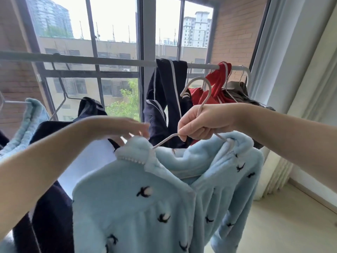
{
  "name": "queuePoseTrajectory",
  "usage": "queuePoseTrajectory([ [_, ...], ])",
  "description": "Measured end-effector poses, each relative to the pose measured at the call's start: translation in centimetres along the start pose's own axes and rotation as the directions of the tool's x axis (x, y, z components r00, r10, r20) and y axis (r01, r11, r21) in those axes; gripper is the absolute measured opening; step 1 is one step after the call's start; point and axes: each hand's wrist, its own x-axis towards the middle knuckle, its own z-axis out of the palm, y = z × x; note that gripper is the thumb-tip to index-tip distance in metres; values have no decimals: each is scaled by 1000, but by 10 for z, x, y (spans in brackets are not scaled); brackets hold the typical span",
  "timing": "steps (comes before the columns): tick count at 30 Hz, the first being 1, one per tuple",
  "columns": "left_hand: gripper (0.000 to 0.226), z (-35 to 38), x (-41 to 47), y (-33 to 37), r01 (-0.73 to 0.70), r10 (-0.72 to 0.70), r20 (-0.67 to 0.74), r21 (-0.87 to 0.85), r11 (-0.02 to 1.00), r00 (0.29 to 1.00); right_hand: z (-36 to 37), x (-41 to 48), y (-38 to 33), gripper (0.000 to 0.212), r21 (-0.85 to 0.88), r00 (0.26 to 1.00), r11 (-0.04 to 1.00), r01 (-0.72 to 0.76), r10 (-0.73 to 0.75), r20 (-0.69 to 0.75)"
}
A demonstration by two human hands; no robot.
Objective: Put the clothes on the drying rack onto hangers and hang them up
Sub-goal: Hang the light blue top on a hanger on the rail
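A light blue fleece top (138, 201) with small dark bird prints hangs on a pale hanger (204, 95). My right hand (202, 123) is shut on the hanger's neck, just below its hook, holding it under the rack's rail (82, 60). My left hand (124, 128) is blurred, with its fingers at the left shoulder of the top by the collar; whether it grips the fabric is unclear. A dark navy garment (167, 99) with white stripes and a red garment (217, 84) are draped over the rail behind.
Another light blue fleece piece (27, 125) and a navy garment (51, 207) hang on hangers at the left. A brownish garment (237, 92) hangs at the rail's right end. Barred window (116, 33) behind, white curtain (291, 70) and floor (291, 225) to the right.
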Motion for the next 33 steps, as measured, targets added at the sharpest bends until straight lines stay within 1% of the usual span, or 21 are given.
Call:
queuePoseTrajectory([
  [1,107,-1,-6,3,-47,45,-60,-27,999,997,-2,2,0,23,11,1000,1000,-17,17,-12],
  [2,106,-3,-13,6,-122,121,-91,-3,993,989,-3,4,-1,23,22,999,999,-27,28,-21],
  [4,74,1,-27,8,-245,263,-65,202,948,963,-7,8,-2,23,59,998,997,-43,45,-40],
  [5,53,6,-34,7,-243,279,-72,319,916,958,-9,10,-2,23,83,997,995,-50,55,-54],
  [6,40,11,-35,2,-227,309,-147,408,884,940,-11,12,-3,22,108,995,992,-60,68,-69],
  [8,42,23,-33,-15,-171,409,-359,539,825,839,-14,15,-6,22,152,992,985,-78,92,-89],
  [9,51,30,-31,-23,-129,475,-463,601,789,748,-15,16,-7,22,173,991,981,-83,100,-92],
  [11,56,36,-28,-38,-16,578,-559,710,704,594,-18,19,-11,23,200,990,976,-88,108,-92],
  [12,53,36,-26,-44,8,605,-572,730,683,554,-18,21,-12,23,201,990,976,-89,108,-89],
  [15,45,32,-19,-48,-30,589,-584,696,718,558,-16,29,-14,19,162,989,985,-54,75,-124],
  [17,35,26,-17,-50,-66,601,-618,668,742,506,-16,26,-15,18,91,977,996,25,-5,-212],
  [19,26,16,-21,-51,-54,608,-671,652,757,423,-25,11,-9,33,-110,950,992,53,-84,-301],
  [21,27,7,-27,-51,-74,578,-721,599,797,383,-34,-9,3,49,-332,936,943,-32,-88,-341],
  [23,26,-2,-28,-49,-84,526,-767,536,840,367,-35,-20,13,46,-385,932,923,-30,-113,-343],
  [25,21,-7,-27,-44,-63,485,-795,498,865,364,-36,-22,22,44,-317,906,947,63,-187,-380],
  [26,19,-9,-27,-41,-47,475,-802,494,868,363,-37,-24,25,43,-200,892,975,94,-171,-418],
  [27,18,-10,-28,-39,-39,467,-806,488,872,364,-38,-27,29,42,-21,890,996,90,-90,-447],
  [29,20,-11,-32,-39,-60,471,-801,485,872,369,-42,-34,42,27,208,921,978,-16,95,-377],
  [30,23,-12,-34,-41,-75,481,-796,490,868,368,-43,-35,49,18,187,937,973,-137,189,-294],
  [32,30,-13,-38,-45,-96,495,-792,496,863,359,-39,-36,54,20,31,907,925,-379,378,-185],
  [33,32,-15,-40,-46,-104,504,-789,502,859,352,-37,-37,49,19,-15,891,903,-430,422,-169],
])
